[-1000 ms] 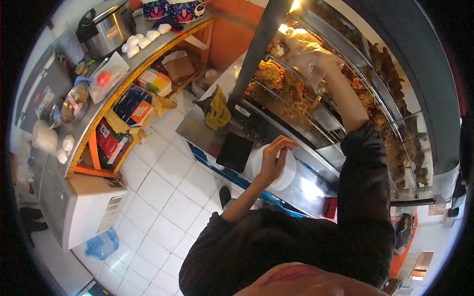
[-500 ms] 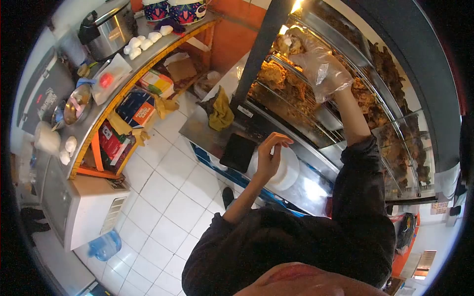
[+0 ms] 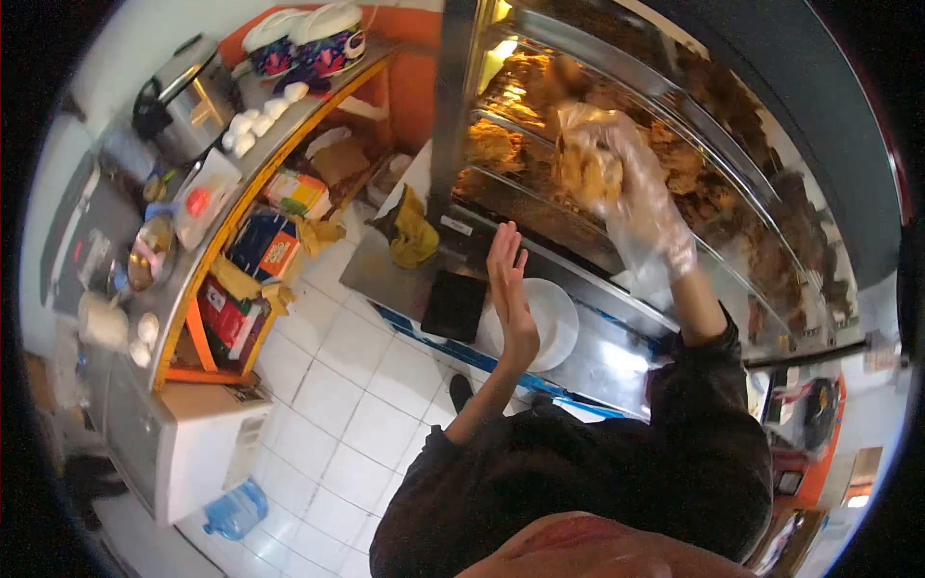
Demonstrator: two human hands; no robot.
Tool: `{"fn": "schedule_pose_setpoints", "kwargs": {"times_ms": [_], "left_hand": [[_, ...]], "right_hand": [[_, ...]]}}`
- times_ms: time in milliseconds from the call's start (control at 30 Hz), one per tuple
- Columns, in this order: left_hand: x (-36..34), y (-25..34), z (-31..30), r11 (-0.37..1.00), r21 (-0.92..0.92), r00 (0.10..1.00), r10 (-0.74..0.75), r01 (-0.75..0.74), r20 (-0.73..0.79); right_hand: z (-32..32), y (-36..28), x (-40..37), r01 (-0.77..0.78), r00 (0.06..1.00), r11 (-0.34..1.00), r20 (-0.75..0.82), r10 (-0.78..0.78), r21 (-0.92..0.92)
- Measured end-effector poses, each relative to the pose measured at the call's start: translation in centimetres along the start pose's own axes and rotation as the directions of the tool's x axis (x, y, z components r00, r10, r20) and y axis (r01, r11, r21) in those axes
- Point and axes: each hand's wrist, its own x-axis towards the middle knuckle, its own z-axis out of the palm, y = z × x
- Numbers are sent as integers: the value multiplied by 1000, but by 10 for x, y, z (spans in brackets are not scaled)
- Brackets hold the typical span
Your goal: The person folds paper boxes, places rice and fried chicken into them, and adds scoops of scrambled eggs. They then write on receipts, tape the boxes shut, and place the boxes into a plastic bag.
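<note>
Gloved right hand (image 3: pixel 641 207) grips fried chicken (image 3: pixel 590 173).
Left hand (image 3: pixel 509 289), fingers open flat, hovers above bare plate (image 3: pixel 564 326) beneath them.

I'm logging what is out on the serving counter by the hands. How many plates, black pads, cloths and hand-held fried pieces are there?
white plate: 1
black pad: 1
yellow cloth: 1
fried piece, held in the gloved right hand: 1
Total: 4
</note>
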Motion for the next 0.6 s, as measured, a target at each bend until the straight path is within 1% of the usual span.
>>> {"fn": "schedule_pose_setpoints", "kwargs": {"times_ms": [67,133,167,200,233,267,300,333,367,400,433,467,500,533,567,600], "left_hand": [[-5,-1,14,988,-98,992,-113,117,48],[-22,0,30,998,-61,988,-3,13,157],[-32,-5,36,997,-75,981,47,-33,189],[-44,5,59,992,-121,976,69,-45,204],[-54,6,70,998,-63,977,35,-22,212],[-67,12,88,998,-53,969,33,-21,246],[-67,-3,101,975,-153,897,208,-159,391],[-86,-1,125,964,-255,942,152,-75,298],[-97,-5,145,968,-220,939,185,-123,290],[-97,-20,160,914,-172,791,405,-369,458],[-103,-26,176,893,-82,791,433,-443,432],[-103,-32,189,840,-117,703,512,-529,494],[-111,-36,212,765,-40,669,586,-642,458],[-117,-47,237,722,4,651,620,-691,439],[-125,-53,255,683,36,629,649,-729,428],[-135,-61,273,643,84,613,671,-761,418]], "right_hand": [[-27,3,-49,92,995,995,49,-90,-30],[-68,-16,-97,163,986,964,-1,-167,209],[-91,-15,-130,88,994,987,-70,-79,138],[-117,-16,-167,-8,995,994,-96,18,111],[-141,-19,-206,-106,984,990,-133,117,89],[-164,-22,-245,-198,963,977,-169,209,80],[-186,-16,-278,-255,943,964,-199,266,79],[-205,-23,-318,-320,918,943,-218,332,93],[-220,-24,-355,-367,895,922,-225,386,122],[-231,-22,-397,-487,808,872,-355,469,44],[-252,-19,-439,-586,753,811,-373,543,-3],[-275,-18,-483,-672,695,739,-382,609,-44],[-299,-10,-523,-741,619,670,-420,663,-35],[-326,5,-561,-803,541,596,-449,712,-23],[-344,15,-601,-837,483,540,-575,660,-83],[-373,38,-650,-875,425,480,-573,701,-60]]}}
